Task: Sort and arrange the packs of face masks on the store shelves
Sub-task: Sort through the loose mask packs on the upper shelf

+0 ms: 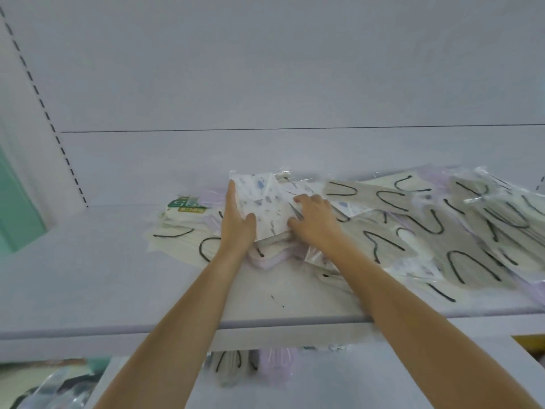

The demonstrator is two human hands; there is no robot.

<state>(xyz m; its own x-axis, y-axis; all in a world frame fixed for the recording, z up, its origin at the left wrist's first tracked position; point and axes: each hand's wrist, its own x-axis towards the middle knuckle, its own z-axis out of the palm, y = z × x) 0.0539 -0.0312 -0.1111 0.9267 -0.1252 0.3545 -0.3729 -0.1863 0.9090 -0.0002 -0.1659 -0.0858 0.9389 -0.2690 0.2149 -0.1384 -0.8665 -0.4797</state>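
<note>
The shelf carries a loose spread of packs, mostly right of the hands. 1 speckled pack lies between both, long axis pointing away. The left hand presses flat along its left edge; the right hand curls over its right edge.

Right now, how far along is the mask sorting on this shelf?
Little looks finished. In hand: a stack of speckled packs, left hand flat against its left edge, right hand gripping its right edge. Still to do: beige packs sprawled overlapping to the right, plus a green-labelled pack and lilac packs jumbled around the stack.
</note>
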